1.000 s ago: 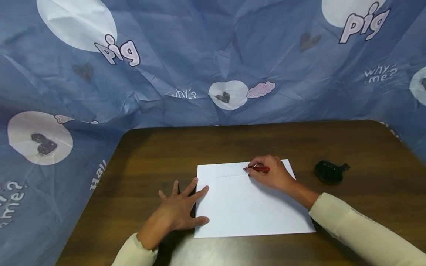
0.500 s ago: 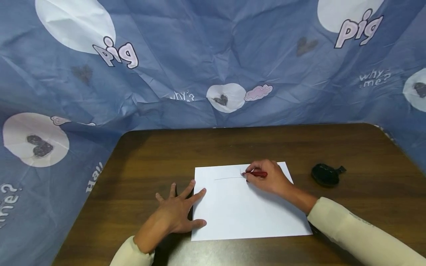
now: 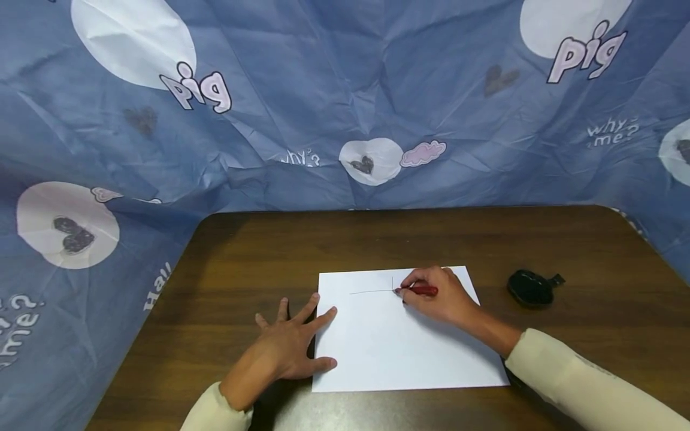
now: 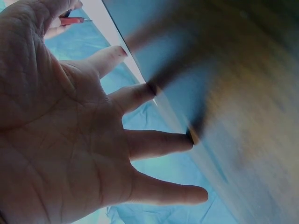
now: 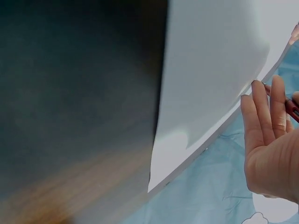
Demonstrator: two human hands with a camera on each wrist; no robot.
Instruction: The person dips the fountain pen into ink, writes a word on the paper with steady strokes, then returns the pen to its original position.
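Observation:
A white sheet of paper [image 3: 399,347] lies on the brown table. My left hand [image 3: 288,347] rests with fingers spread at its left edge, thumb and index fingertip on the paper. In the left wrist view the palm of the left hand [image 4: 70,126] shows, fingers straight and apart. My right hand [image 3: 439,294] pinches a red pen [image 3: 424,290], its tip on the upper part of the sheet. A thin horizontal line [image 3: 369,292] and a short vertical line [image 3: 392,282] meet near the tip. In the right wrist view the fingers partly hide the pen [image 5: 293,109].
To the right of the sheet lies a dark, rounded, flat object [image 3: 530,288] with a small tab; its kind is unclear. Behind the wooden table [image 3: 259,251] hangs a blue printed cloth [image 3: 302,108].
The pen tip has moved down from near the sheet's top, leaving a short vertical stroke that reaches the horizontal line. My left hand stays in place on the paper's edge.

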